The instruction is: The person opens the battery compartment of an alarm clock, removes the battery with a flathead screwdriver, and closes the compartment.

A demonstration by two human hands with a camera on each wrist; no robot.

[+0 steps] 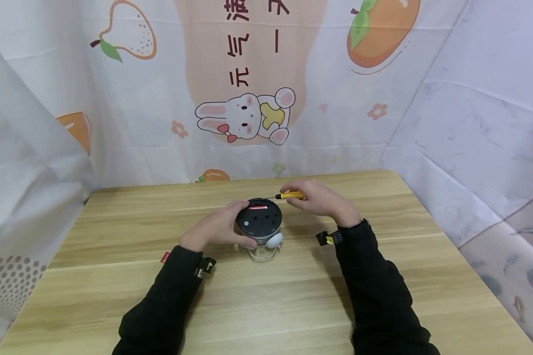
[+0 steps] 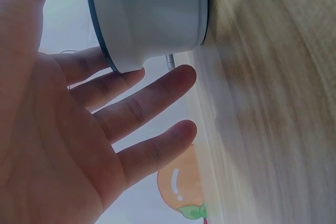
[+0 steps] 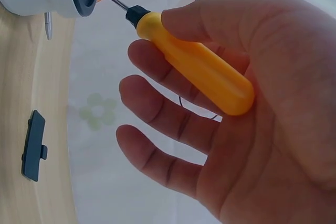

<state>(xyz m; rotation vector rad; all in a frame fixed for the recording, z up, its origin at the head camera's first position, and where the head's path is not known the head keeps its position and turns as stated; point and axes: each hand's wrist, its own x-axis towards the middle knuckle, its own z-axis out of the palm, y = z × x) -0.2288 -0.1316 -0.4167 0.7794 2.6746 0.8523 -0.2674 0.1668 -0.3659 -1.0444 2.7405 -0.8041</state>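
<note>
A twin-bell alarm clock (image 1: 261,227) lies with its black back facing up, its white bell (image 1: 274,240) and wire handle (image 1: 262,257) toward the near side. In the open slot at the back's far edge sits a red battery (image 1: 258,207). My left hand (image 1: 219,224) holds the clock from the left, thumb on the near side and fingers by the far rim; two fingers extend free in the left wrist view. Between thumb and forefinger, my right hand (image 1: 316,198) pinches a yellow-handled screwdriver (image 3: 197,64). Its metal tip points left at the slot, right by the clock's rim.
A small dark battery cover (image 3: 34,145) lies on the wooden table (image 1: 266,301), beyond the clock. One metal foot (image 3: 48,25) sticks out from the clock's side. Printed curtain cloth (image 1: 137,113) hangs behind the table's far edge and at both sides.
</note>
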